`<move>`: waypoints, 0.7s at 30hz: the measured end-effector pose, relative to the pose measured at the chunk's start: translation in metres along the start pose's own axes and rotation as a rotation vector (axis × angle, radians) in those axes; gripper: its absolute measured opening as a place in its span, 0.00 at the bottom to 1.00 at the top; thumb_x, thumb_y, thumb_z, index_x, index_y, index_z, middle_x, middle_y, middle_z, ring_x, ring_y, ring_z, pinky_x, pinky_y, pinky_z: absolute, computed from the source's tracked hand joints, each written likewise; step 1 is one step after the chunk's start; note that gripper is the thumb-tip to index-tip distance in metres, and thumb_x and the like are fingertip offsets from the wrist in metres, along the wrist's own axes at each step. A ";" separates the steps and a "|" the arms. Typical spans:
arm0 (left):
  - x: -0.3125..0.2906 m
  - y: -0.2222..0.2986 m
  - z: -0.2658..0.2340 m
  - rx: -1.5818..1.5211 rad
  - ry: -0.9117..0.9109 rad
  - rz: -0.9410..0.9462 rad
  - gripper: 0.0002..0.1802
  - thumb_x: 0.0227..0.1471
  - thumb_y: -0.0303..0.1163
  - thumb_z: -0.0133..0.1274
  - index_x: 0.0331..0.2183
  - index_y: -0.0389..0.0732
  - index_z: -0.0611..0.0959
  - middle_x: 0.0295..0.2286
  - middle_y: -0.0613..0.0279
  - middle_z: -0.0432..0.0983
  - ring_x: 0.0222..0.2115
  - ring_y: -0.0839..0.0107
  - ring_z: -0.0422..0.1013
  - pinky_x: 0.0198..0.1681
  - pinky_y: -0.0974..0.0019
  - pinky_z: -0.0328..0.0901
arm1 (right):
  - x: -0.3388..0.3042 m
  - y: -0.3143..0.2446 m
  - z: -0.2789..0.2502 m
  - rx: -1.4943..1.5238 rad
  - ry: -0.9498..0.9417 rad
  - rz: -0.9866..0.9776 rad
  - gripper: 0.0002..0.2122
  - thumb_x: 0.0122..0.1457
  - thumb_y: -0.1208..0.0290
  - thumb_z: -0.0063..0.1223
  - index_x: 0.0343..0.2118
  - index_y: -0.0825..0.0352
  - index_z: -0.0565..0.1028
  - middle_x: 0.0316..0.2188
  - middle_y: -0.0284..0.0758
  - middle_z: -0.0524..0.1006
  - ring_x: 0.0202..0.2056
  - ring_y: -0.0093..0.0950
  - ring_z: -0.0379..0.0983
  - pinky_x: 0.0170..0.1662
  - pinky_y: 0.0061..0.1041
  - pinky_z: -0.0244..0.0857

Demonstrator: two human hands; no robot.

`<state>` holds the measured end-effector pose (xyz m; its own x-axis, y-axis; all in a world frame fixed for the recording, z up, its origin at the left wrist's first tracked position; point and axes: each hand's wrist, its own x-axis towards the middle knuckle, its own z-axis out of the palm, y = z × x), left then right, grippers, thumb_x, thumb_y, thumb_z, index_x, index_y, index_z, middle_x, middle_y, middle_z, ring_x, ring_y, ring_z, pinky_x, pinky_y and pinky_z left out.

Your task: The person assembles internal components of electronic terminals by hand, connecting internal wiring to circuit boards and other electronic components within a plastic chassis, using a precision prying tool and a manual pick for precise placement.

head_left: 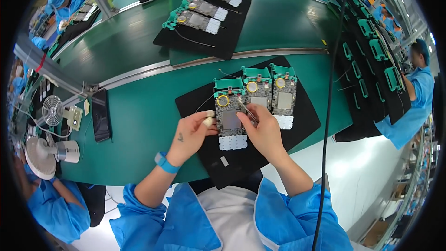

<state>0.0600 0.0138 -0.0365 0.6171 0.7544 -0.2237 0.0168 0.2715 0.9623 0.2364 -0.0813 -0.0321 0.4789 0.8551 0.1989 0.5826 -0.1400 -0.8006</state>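
Note:
A circuit board (231,120) with a green plastic frame at its far end and a round coin cell lies slightly turned on a black mat (217,163). My left hand (189,135), with pale finger cots on some fingertips, grips the board's left edge. In my right hand (264,134) is a thin pair of tweezers (247,108), its tips by the board's upper right corner near the green frame. The right thumb rests over the board's right edge. Two similar boards, a middle one (258,87) and a right one (285,98), lie alongside; my right hand partly covers the middle one.
A small pale piece (224,161) lies on the mat's near part. Left on the green bench are a phone (101,115) and a small white fan (41,157). More boards sit on another black mat (234,42) beyond a metal rail (139,75). A black cable (326,125) hangs at right.

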 end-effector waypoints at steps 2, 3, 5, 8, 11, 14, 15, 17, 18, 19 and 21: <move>-0.001 0.004 0.003 -0.095 0.004 -0.081 0.16 0.59 0.26 0.47 0.47 0.27 0.74 0.36 0.51 0.78 0.34 0.68 0.76 0.40 0.67 0.73 | 0.004 -0.001 0.002 0.074 -0.042 0.077 0.16 0.56 0.67 0.60 0.40 0.76 0.74 0.28 0.38 0.77 0.26 0.22 0.73 0.31 0.20 0.67; -0.002 0.008 0.003 -0.120 0.013 -0.111 0.16 0.58 0.25 0.49 0.47 0.27 0.75 0.36 0.50 0.78 0.34 0.68 0.76 0.40 0.68 0.74 | 0.006 -0.001 0.002 0.145 -0.071 0.158 0.15 0.56 0.67 0.60 0.39 0.76 0.74 0.26 0.36 0.77 0.25 0.20 0.72 0.31 0.18 0.66; -0.004 0.008 -0.002 -0.147 0.029 -0.142 0.16 0.57 0.25 0.51 0.46 0.27 0.75 0.36 0.50 0.78 0.34 0.68 0.76 0.40 0.68 0.74 | 0.009 -0.003 -0.002 0.174 -0.153 0.217 0.13 0.57 0.68 0.59 0.37 0.75 0.75 0.22 0.30 0.75 0.23 0.15 0.66 0.27 0.16 0.60; -0.012 0.003 -0.014 0.008 0.071 -0.045 0.16 0.54 0.23 0.55 0.44 0.28 0.77 0.37 0.51 0.79 0.35 0.71 0.76 0.40 0.69 0.73 | 0.006 -0.004 0.001 0.276 -0.207 0.192 0.14 0.57 0.65 0.58 0.33 0.74 0.75 0.18 0.34 0.73 0.21 0.18 0.64 0.26 0.21 0.59; -0.022 0.007 -0.018 0.220 0.280 0.183 0.14 0.50 0.20 0.57 0.42 0.30 0.79 0.34 0.52 0.80 0.32 0.70 0.77 0.37 0.69 0.73 | 0.006 -0.010 0.003 0.277 -0.246 0.166 0.11 0.59 0.68 0.56 0.33 0.73 0.75 0.18 0.23 0.67 0.21 0.12 0.57 0.23 0.17 0.52; -0.023 0.021 -0.006 0.818 0.403 0.795 0.12 0.45 0.17 0.58 0.36 0.33 0.80 0.29 0.50 0.76 0.29 0.55 0.74 0.32 0.62 0.70 | 0.002 -0.010 0.013 0.238 -0.206 0.047 0.10 0.61 0.68 0.53 0.36 0.72 0.76 0.18 0.26 0.69 0.20 0.16 0.60 0.23 0.19 0.54; -0.019 0.016 -0.008 0.869 0.362 0.866 0.14 0.43 0.16 0.58 0.36 0.33 0.79 0.32 0.50 0.76 0.30 0.56 0.74 0.32 0.62 0.70 | 0.001 -0.010 0.014 0.240 -0.210 0.045 0.10 0.61 0.68 0.53 0.36 0.72 0.76 0.18 0.26 0.69 0.20 0.16 0.60 0.23 0.19 0.54; -0.016 0.012 -0.003 0.786 0.289 0.866 0.16 0.42 0.15 0.58 0.38 0.33 0.79 0.32 0.50 0.75 0.31 0.56 0.74 0.31 0.62 0.70 | -0.001 -0.011 0.015 0.088 -0.109 -0.127 0.11 0.62 0.67 0.51 0.38 0.71 0.76 0.20 0.32 0.72 0.20 0.22 0.66 0.24 0.23 0.58; -0.015 0.014 0.000 0.787 0.289 0.864 0.16 0.42 0.15 0.58 0.38 0.33 0.79 0.32 0.50 0.75 0.31 0.56 0.74 0.31 0.62 0.70 | -0.003 -0.009 0.013 0.089 -0.110 -0.126 0.11 0.62 0.67 0.51 0.38 0.71 0.76 0.20 0.32 0.72 0.20 0.22 0.66 0.24 0.23 0.58; -0.014 0.016 0.002 0.748 0.248 0.821 0.16 0.43 0.15 0.58 0.39 0.32 0.79 0.32 0.50 0.75 0.31 0.57 0.75 0.32 0.63 0.71 | -0.005 -0.006 0.008 -0.002 -0.088 -0.106 0.11 0.62 0.66 0.50 0.39 0.71 0.76 0.20 0.34 0.73 0.20 0.25 0.67 0.24 0.24 0.59; -0.009 0.017 0.005 0.708 0.204 0.777 0.17 0.43 0.15 0.57 0.39 0.32 0.78 0.33 0.50 0.75 0.31 0.58 0.75 0.32 0.64 0.71 | -0.007 0.000 -0.001 -0.084 -0.052 -0.003 0.12 0.62 0.66 0.51 0.39 0.72 0.76 0.20 0.35 0.74 0.22 0.24 0.70 0.25 0.25 0.62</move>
<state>0.0585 0.0084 -0.0176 0.5128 0.6750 0.5305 0.1688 -0.6851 0.7086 0.2338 -0.0876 -0.0328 0.4434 0.8800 0.1703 0.6380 -0.1764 -0.7496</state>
